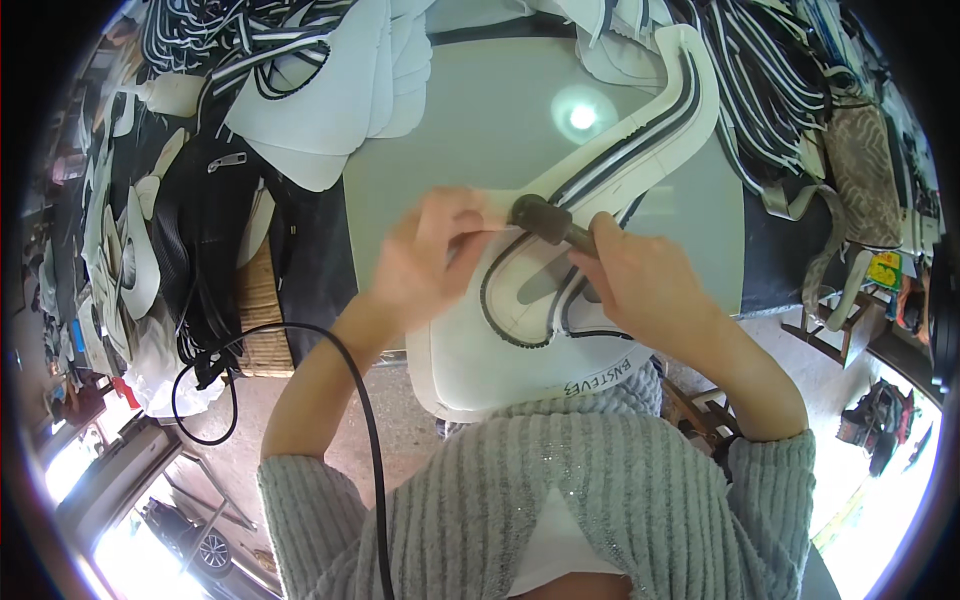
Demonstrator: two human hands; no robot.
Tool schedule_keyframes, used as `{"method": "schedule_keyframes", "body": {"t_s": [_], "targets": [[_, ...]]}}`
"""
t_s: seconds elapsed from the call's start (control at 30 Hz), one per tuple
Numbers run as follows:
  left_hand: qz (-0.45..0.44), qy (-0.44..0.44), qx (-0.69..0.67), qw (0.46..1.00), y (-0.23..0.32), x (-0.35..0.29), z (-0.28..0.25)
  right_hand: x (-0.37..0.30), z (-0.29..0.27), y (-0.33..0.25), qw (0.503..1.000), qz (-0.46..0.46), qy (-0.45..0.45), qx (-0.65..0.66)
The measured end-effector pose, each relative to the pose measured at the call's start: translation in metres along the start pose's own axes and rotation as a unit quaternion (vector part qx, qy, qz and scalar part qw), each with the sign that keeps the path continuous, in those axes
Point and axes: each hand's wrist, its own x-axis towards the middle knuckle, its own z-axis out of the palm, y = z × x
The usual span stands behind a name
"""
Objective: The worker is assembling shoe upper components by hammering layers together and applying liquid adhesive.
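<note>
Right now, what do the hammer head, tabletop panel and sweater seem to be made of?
Hammer head: dark and fairly dull, perhaps rubber or worn metal; unclear.
Tabletop panel: smooth and glossy, mirroring a bright light, possibly stone or glass.
Sweater: soft-looking ribbed knit with glittering flecks; fibre uncertain.

A dark table (315,300) stands before me, a round glare (581,116) shining on its grey top (470,110). Below me I see brownish floor (290,410), a wooden stool (852,335) rightward, bright daylight (885,500) both sides, and a car (212,550) leftward.
</note>
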Motion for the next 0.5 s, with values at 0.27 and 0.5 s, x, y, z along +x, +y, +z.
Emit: {"method": "schedule_keyframes", "body": {"t_s": [0.27, 0.5], "targets": [[0.094, -0.037, 0.051, 0.994, -0.007, 0.001, -0.01, 0.004, -0.016, -0.009, 0.998, -0.032, 0.035, 0.043], [0.073, -0.026, 0.033, 0.996, -0.005, -0.002, -0.012, 0.002, -0.015, -0.008, 0.999, -0.027, -0.031, 0.015]]}}
